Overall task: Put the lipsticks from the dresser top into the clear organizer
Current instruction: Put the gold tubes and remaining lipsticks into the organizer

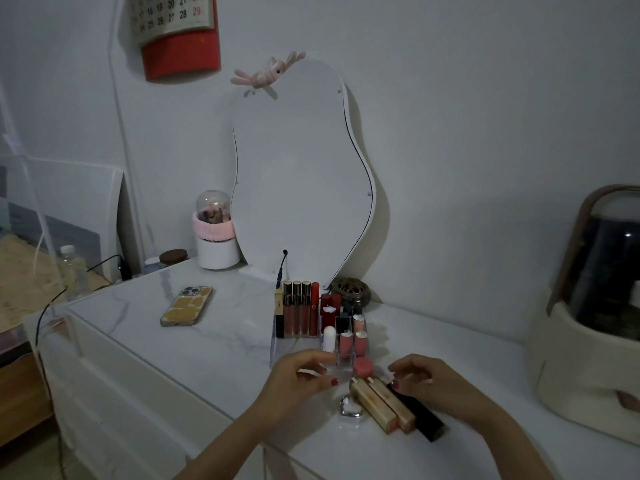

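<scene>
I saw left hand (300, 375) fingers loosely curled, empty, at clear acrylic organizer (277, 344) | right hand (420, 379) fingers touching black lipstick tube (420, 412) beside two gold lipstick tubes (381, 403), table (207, 341) front edge

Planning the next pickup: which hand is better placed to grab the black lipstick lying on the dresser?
Right. The right hand has its fingertips at the black lipstick's top end, while the left hand hovers by the clear organizer, beyond the two gold lipsticks.

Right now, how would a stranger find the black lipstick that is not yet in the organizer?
Start at the wavy mirror; the clear organizer stands below it. In front, three tubes lie side by side. The black lipstick is rightmost, under the right hand; its neighbours are gold.
</scene>
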